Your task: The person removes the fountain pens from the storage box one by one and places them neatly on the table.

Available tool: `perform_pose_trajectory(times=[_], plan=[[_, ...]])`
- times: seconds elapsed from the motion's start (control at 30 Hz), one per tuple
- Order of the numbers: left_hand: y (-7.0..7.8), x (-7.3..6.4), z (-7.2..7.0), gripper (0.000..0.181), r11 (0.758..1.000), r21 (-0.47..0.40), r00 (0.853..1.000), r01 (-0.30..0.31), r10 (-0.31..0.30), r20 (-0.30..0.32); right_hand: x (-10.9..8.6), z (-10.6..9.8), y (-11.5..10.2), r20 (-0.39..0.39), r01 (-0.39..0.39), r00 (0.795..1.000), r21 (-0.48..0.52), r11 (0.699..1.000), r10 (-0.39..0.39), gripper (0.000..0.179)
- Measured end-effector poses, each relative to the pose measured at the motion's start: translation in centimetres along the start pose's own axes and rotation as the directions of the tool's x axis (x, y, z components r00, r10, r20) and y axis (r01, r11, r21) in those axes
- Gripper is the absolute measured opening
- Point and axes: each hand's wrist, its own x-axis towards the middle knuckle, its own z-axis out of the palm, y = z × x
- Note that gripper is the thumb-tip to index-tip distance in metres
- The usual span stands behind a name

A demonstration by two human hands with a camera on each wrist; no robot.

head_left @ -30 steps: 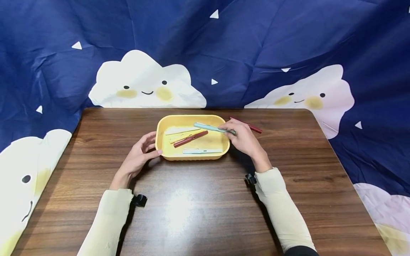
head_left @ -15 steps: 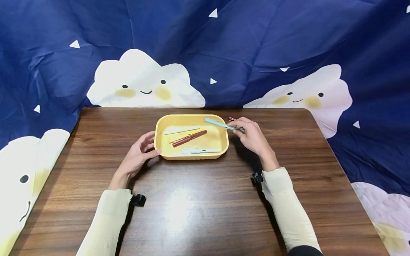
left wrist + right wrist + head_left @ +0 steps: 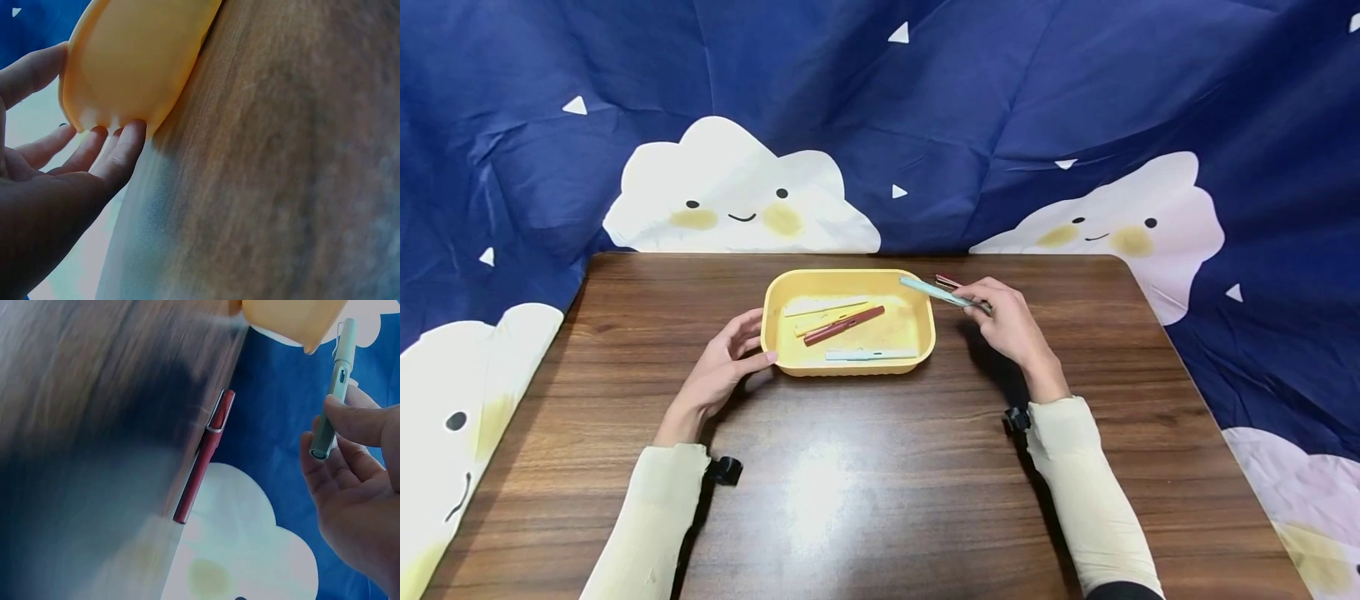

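Observation:
In the head view a yellow plastic bin (image 3: 847, 369) sits on the table. It contains a dark red pen (image 3: 844, 326), yellow pens (image 3: 820, 322), a whitish pen (image 3: 826, 305) and a pale blue pen (image 3: 871, 355). My left hand (image 3: 721, 367) holds the bin's left end, thumb at the front corner and fingers along the side. Beyond the right end, my right hand (image 3: 1009, 323) pinches a light teal pen (image 3: 934, 290) above the table; its capped end points at the bin's rim. A second dark red pen (image 3: 203, 457) lies behind that hand, mostly hidden in the head view.
The brown wooden table (image 3: 880, 483) ends at a dark blue curtain (image 3: 940, 100) printed with white clouds. Black wrist cameras sit at both cuffs. A bright light reflection shows on the table's front middle.
My right hand has moved right, carrying the teal pen from over the bin to beyond its right rim. The hand now covers most of the red pen behind. My left hand stays on the bin.

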Motion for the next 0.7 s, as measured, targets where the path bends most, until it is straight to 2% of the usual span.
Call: perform_pose_trajectory(times=[0.33,0.7], plan=[[0.0,-0.1,0.0,0.075,1.000,-0.003,1.000,-0.007,0.007,-0.002,-0.3,-1.0,1.5,-0.017,-0.048,0.999,-0.044,0.998,0.047,0.028],[0.2,-0.1,0.1,0.075,1.000,-0.005,1.000,-0.005,0.005,0.000,-0.1,-1.5,3.1,-0.020,-0.067,0.998,-0.076,0.995,0.066,0.027]])
